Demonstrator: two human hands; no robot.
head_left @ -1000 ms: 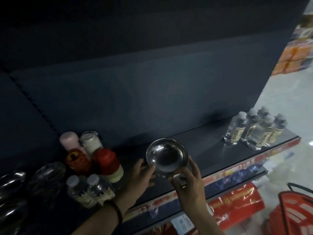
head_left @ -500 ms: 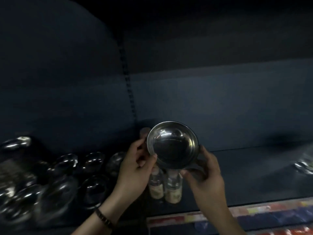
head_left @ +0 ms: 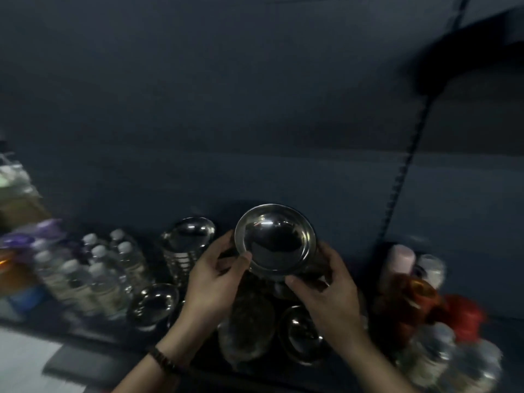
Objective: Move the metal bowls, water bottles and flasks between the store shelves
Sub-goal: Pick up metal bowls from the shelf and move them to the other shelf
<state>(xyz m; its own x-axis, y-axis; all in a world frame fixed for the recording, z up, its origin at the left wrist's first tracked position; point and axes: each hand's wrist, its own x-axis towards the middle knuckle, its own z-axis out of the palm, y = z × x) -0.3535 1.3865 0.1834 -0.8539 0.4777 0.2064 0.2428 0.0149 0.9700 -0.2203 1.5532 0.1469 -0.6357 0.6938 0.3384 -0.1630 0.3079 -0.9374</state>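
A shiny metal bowl [head_left: 276, 241] is held up in front of the dark shelf back, tilted so its inside faces me. My left hand [head_left: 215, 282] grips its left rim with the thumb over the edge. My right hand [head_left: 326, 296] grips its lower right rim. Below the hands several more metal bowls stand on the shelf, one at the left [head_left: 154, 303] and one at the right [head_left: 302, 334]. A tall stack of bowls [head_left: 185, 245] stands behind them. Water bottles [head_left: 96, 270] cluster at the left. Flasks [head_left: 411, 279] with pink, white and red tops stand at the right.
More water bottles [head_left: 450, 361] sit at the lower right, blurred. Purple and orange goods [head_left: 19, 251] fill the far left. A slotted upright [head_left: 402, 180] divides the shelf back at the right. The shelf's front edge [head_left: 93, 367] runs along the bottom left.
The view has swung left along the shelf: the bowls, stack and left bottles now lie under the hands and the flasks are at the right. Both hands still hold the bowl.
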